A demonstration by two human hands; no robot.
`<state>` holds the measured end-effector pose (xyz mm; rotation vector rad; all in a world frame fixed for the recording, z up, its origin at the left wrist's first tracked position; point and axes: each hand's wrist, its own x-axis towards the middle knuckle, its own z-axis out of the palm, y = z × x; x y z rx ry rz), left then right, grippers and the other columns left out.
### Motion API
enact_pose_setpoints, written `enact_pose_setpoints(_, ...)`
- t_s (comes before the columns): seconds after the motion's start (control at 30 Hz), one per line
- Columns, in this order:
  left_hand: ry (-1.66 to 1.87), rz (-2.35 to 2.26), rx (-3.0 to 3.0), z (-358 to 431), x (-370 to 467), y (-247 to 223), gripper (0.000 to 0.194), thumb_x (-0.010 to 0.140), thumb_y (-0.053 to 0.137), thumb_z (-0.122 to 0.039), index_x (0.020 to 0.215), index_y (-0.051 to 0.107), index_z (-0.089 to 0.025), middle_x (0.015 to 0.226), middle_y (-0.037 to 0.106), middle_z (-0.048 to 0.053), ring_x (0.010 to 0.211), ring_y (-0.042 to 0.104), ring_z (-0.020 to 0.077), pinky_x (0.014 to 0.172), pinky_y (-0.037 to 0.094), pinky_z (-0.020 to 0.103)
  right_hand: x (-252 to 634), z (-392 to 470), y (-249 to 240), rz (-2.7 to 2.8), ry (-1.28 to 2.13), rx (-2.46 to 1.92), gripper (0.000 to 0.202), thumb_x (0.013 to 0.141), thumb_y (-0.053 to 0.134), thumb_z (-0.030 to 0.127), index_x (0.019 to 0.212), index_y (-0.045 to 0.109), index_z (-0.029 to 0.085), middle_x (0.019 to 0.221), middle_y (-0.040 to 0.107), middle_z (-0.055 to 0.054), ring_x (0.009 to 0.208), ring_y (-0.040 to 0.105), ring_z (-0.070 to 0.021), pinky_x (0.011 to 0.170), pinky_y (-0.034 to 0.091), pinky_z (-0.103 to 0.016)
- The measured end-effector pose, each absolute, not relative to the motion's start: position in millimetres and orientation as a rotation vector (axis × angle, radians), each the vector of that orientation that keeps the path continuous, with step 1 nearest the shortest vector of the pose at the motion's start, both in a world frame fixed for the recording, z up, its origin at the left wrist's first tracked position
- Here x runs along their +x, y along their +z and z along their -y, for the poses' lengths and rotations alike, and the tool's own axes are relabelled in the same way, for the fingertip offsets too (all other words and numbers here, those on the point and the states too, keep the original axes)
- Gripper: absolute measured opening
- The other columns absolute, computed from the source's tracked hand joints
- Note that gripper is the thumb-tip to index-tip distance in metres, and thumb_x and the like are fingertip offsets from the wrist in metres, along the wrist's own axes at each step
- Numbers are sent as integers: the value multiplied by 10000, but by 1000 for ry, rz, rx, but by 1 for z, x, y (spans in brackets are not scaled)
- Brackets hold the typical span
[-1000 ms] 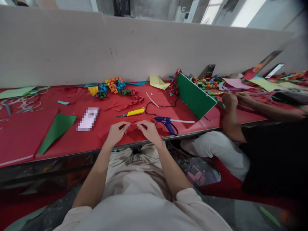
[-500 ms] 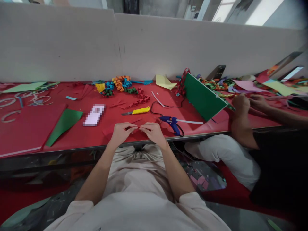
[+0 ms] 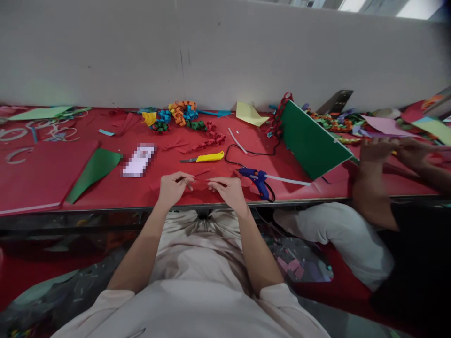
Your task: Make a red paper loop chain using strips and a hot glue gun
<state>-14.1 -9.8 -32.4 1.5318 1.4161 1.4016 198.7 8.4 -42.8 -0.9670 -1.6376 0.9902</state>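
Observation:
Over the front edge of the red-covered table point(image 3: 165, 191), my left hand point(image 3: 173, 188) pinches one end of a thin red paper strip point(image 3: 201, 179). The other end is pinched by my right hand point(image 3: 229, 191), so the strip spans the small gap between my fingertips. Just beyond my hands lies a yellow utility knife point(image 3: 208, 157) with its blade out, pointing left. To the right of my right hand rests a blue hot glue gun point(image 3: 259, 180) with a long white glue stick point(image 3: 289, 180) in its back.
Curled paper chains point(image 3: 183, 113) lie near the white partition point(image 3: 141, 56). A green board point(image 3: 313, 138) leans at the right, beside a co-worker's hands point(image 3: 378, 150). Left are a pixelated phone-like rectangle point(image 3: 139, 160), green paper point(image 3: 94, 173) and a red board point(image 3: 38, 176).
My hands have moved a little apart, showing more of the red strip between them. The view has tilted down slightly, and the co-worker's hands have shifted.

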Motion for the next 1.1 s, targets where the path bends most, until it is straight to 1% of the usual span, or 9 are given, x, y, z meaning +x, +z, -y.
enact_pose_setpoints(0.13,1390,-1406,1539,7,-15,-33,184,835,669,-331,812,771,-180,610,720,16,556,691,165,601,538,262,198,-7,-43,1558,992,-949,202,888,667,328,869,827,207,706,776,-34,613,719,-184,650,615,-300)
enact_pose_setpoints(0.3,1407,-1429,1520,5,-15,-36,210,846,694,-364,855,763,-166,636,712,16,578,674,154,633,536,262,202,-10,-40,1700,946,-898,299,963,593,379,1085,802,203,771,774,-37,644,701,-164,688,597,-291)
enact_pose_setpoints(0.5,1488,-1441,1587,9,-16,-23,319,966,576,-441,974,725,-160,759,706,29,616,640,119,634,508,231,204,-10,-42,1573,890,-944,282,970,585,384,928,779,184,676,730,-24,529,666,-149,554,529,-257)
enact_pose_setpoints(0.6,1464,-1511,1660,7,-23,-5,344,1029,451,-425,1124,669,-177,880,714,41,572,611,101,584,481,228,204,-11,-42,1564,862,-971,284,993,550,386,1028,750,187,704,733,-23,565,689,-154,598,538,-261)
enact_pose_setpoints(0.67,1314,-1617,1862,0,-27,5,290,1024,448,-337,1175,657,-204,915,726,40,655,642,128,681,510,252,204,-13,-41,1610,812,-960,299,1020,493,359,1149,707,195,764,746,-31,642,711,-159,684,554,-274)
enact_pose_setpoints(0.77,973,-1799,2161,-15,-29,5,156,892,655,-274,1027,705,-214,1036,725,81,959,668,234,814,517,310,205,-16,-41,1645,756,-945,320,1047,398,327,1239,622,202,860,750,-52,727,718,-164,764,556,-295)
enact_pose_setpoints(0.83,794,-1847,2212,-23,-28,-2,102,809,753,-273,875,700,-215,1029,712,94,1012,653,271,803,513,321,205,-17,-43,1632,770,-938,277,1043,402,326,1222,576,206,902,751,-63,752,720,-171,774,555,-305)
enact_pose_setpoints(0.93,754,-1849,2173,-30,-30,-13,64,831,724,-249,817,668,-223,939,714,87,931,670,258,764,505,321,205,-18,-45,1593,822,-934,161,1020,472,341,1089,546,215,900,762,-68,748,730,-178,753,550,-302)
enact_pose_setpoints(1.1,1008,-1691,1903,-25,-38,-19,165,893,633,-287,1029,684,-208,856,750,59,719,697,196,657,516,286,204,-17,-43,1606,788,-1023,136,978,537,324,938,614,219,768,726,-35,666,682,-170,676,520,-276)
